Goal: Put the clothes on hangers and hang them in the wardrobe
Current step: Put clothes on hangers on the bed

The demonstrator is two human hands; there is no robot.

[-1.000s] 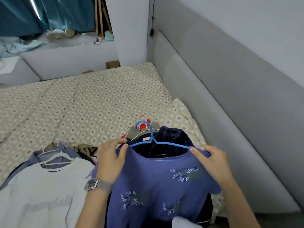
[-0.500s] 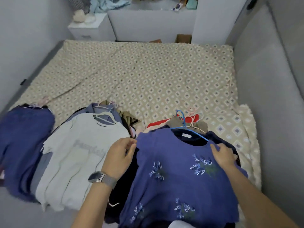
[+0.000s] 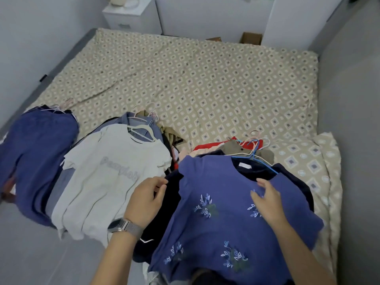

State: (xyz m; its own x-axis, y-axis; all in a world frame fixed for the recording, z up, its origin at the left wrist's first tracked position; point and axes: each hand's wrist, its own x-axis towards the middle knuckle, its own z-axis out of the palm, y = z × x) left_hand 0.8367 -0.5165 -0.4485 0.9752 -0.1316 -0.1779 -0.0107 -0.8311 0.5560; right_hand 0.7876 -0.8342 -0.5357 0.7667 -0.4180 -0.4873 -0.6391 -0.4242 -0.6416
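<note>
Clothes cover the near edge of the bed [image 3: 205,83], laid out in piles on hangers. From the head view, the blue top [image 3: 226,219] with embroidered leaf sprigs lies at about 5 o'clock, uppermost on its pile, its hem hanging over the bed's edge. A blue hanger [image 3: 259,159] sits in its neckline, hook pointing to 12 o'clock, and one blue arm shows bare at the right side of the collar. Under the top is a dark garment [image 3: 170,204], showing at 6 o'clock and again past the right shoulder.

The left hand [image 3: 147,202] is at 7 o'clock, a watch [image 3: 121,225] on its wrist, thumb and fingers [image 3: 162,183] pinching the edge of the dark garment just beside the top's left sleeve. The right hand [image 3: 267,200] rests on the top's chest just below the collar, fingers [image 3: 262,182] spread and nearly straight, clamped on nothing.

At 9 o'clock lies a white tee [image 3: 107,173] on a white hanger [image 3: 141,132], stacked over a denim shirt [image 3: 133,118]. Further left, at the bed's corner, is a navy garment [image 3: 35,153]. Behind the blue top, red and olive clothes [image 3: 232,146] bunch around several pale hanger hooks. A nightstand [image 3: 131,15] stands at 11 o'clock and a cardboard box [image 3: 250,38] at 1 o'clock, both beyond the bed's far edge.
</note>
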